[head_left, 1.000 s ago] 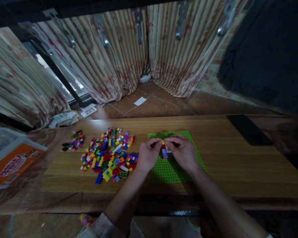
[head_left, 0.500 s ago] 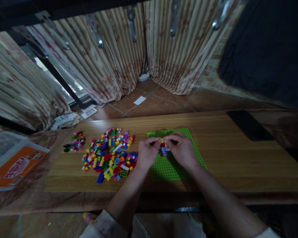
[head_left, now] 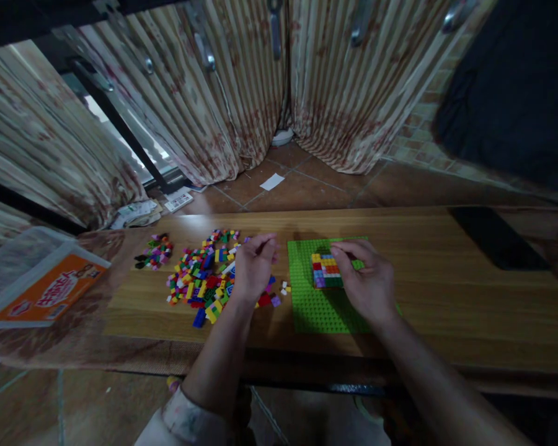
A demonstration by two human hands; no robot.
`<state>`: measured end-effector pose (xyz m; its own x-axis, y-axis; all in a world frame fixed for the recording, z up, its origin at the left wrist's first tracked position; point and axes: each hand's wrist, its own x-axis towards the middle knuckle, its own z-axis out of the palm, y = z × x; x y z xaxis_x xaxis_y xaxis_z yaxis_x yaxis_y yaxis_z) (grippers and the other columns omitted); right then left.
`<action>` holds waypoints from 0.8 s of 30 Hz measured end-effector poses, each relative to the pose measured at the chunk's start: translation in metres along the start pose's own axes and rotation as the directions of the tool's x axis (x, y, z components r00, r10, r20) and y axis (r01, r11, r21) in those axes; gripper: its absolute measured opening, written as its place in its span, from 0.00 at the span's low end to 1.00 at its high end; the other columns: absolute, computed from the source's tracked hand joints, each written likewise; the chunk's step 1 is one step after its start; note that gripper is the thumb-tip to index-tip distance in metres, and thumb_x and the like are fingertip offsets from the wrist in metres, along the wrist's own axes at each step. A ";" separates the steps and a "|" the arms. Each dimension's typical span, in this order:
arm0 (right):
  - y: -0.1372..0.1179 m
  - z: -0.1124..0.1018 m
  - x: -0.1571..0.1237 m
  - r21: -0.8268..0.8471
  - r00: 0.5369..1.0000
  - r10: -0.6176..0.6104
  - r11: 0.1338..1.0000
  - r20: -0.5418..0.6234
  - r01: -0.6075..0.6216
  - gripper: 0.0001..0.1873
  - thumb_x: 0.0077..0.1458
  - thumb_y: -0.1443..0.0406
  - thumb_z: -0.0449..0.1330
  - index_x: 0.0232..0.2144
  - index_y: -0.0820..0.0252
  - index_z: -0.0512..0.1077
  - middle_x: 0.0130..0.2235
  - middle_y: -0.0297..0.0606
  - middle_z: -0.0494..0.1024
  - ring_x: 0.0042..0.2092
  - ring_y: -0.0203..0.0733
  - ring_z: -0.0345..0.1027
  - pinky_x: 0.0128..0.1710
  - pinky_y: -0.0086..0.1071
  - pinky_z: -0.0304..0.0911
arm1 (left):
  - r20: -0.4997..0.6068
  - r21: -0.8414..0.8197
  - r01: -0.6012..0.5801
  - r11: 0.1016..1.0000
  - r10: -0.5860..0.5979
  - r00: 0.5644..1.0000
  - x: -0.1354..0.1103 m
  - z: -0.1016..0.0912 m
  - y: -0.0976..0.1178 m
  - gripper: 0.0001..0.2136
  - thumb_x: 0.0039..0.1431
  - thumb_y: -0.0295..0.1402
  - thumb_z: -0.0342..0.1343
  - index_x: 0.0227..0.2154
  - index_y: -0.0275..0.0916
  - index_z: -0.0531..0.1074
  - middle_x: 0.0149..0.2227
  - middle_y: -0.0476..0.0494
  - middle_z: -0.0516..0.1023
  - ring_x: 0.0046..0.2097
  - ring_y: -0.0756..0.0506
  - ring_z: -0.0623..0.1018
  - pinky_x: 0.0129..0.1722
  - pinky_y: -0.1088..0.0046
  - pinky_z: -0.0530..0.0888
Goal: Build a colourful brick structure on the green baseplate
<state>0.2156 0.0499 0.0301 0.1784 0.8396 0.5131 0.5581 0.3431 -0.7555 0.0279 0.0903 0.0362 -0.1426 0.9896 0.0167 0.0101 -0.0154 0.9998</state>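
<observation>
My left hand [head_left: 252, 269] hovers at the right side of a pile of loose toy bricks [head_left: 199, 279], its fingers loosely curled and a little apart, with nothing visible in them. Over a green baseplate [head_left: 316, 316] is my right hand [head_left: 371, 282], thumb and forefinger pinched together by the far edge of a small block of stacked bricks [head_left: 325, 271]. Whatever is between those fingertips is too small to make out. Red, yellow, blue, purple, orange, white and green bricks make up the block, and my right hand covers its right end.
A dark phone-like slab [head_left: 495, 238] lies on the right of the wooden board [head_left: 428, 297]. Beyond the board's left end stands a clear plastic box [head_left: 46, 279] with an orange label. A small separate heap of bricks [head_left: 155, 251] and a few white and yellow pieces [head_left: 285, 288] lie nearby.
My left hand has left the stacked bricks and moved left to the pile. My right hand has stayed by the block, which now shows more. The view has shifted slightly.
</observation>
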 end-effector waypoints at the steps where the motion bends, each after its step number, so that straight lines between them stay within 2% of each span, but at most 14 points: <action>1: -0.005 0.001 -0.003 -0.002 0.999 -0.036 0.999 0.015 0.036 0.08 0.58 0.64 0.57 0.35 0.57 0.76 0.35 0.38 0.77 0.38 0.41 0.71 0.40 0.37 0.66 | -0.025 -0.013 -0.003 1.000 0.003 1.000 0.002 -0.004 0.001 0.10 0.52 0.30 0.57 0.36 0.33 0.77 0.25 0.50 0.76 0.24 0.53 0.72 0.24 0.79 0.70; 4: -0.019 0.008 -0.019 0.021 0.977 -0.178 0.984 0.120 0.177 0.07 0.58 0.67 0.58 0.36 0.58 0.76 0.37 0.39 0.77 0.41 0.41 0.70 0.42 0.37 0.66 | -0.063 -0.039 0.010 0.999 -0.012 0.998 0.004 -0.011 0.001 0.09 0.51 0.30 0.57 0.35 0.33 0.76 0.24 0.52 0.74 0.23 0.54 0.71 0.23 0.80 0.68; 8: -0.028 0.023 -0.041 0.065 0.889 -0.325 0.945 0.322 0.322 0.08 0.59 0.69 0.56 0.39 0.59 0.74 0.38 0.39 0.77 0.40 0.40 0.69 0.42 0.36 0.67 | -0.050 -0.035 0.033 0.999 -0.035 0.998 0.000 -0.011 0.003 0.09 0.50 0.29 0.56 0.35 0.33 0.76 0.24 0.51 0.75 0.23 0.54 0.71 0.23 0.80 0.69; 14: -0.026 0.041 -0.056 -0.063 0.794 -0.292 0.922 0.533 0.381 0.12 0.58 0.66 0.58 0.45 0.61 0.73 0.43 0.44 0.75 0.45 0.47 0.67 0.44 0.41 0.67 | -0.025 -0.004 0.028 1.000 -0.028 0.999 -0.003 -0.012 0.006 0.09 0.51 0.29 0.56 0.35 0.33 0.77 0.25 0.50 0.76 0.25 0.53 0.72 0.26 0.79 0.70; 18: -0.023 0.045 -0.058 -0.116 0.780 -0.263 0.913 0.567 0.392 0.12 0.58 0.66 0.57 0.45 0.61 0.73 0.44 0.44 0.75 0.44 0.48 0.67 0.44 0.41 0.67 | -0.005 0.031 0.021 0.999 -0.021 1.000 -0.002 -0.013 0.003 0.09 0.52 0.29 0.55 0.35 0.33 0.77 0.26 0.49 0.76 0.26 0.53 0.72 0.27 0.79 0.71; 24: -0.020 0.051 -0.061 -0.097 0.790 -0.283 0.914 0.543 0.395 0.06 0.59 0.66 0.57 0.37 0.58 0.74 0.42 0.42 0.75 0.43 0.46 0.67 0.42 0.40 0.67 | 0.042 0.123 -0.010 0.992 0.005 0.999 -0.001 -0.012 -0.005 0.10 0.53 0.30 0.55 0.36 0.34 0.77 0.29 0.48 0.78 0.27 0.53 0.73 0.28 0.79 0.71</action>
<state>0.1524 0.0133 -0.0064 -0.4574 0.7951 0.3983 0.6592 0.6038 -0.4482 0.0160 0.0877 0.0316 -0.1004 0.9947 0.0217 0.1329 -0.0082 0.9911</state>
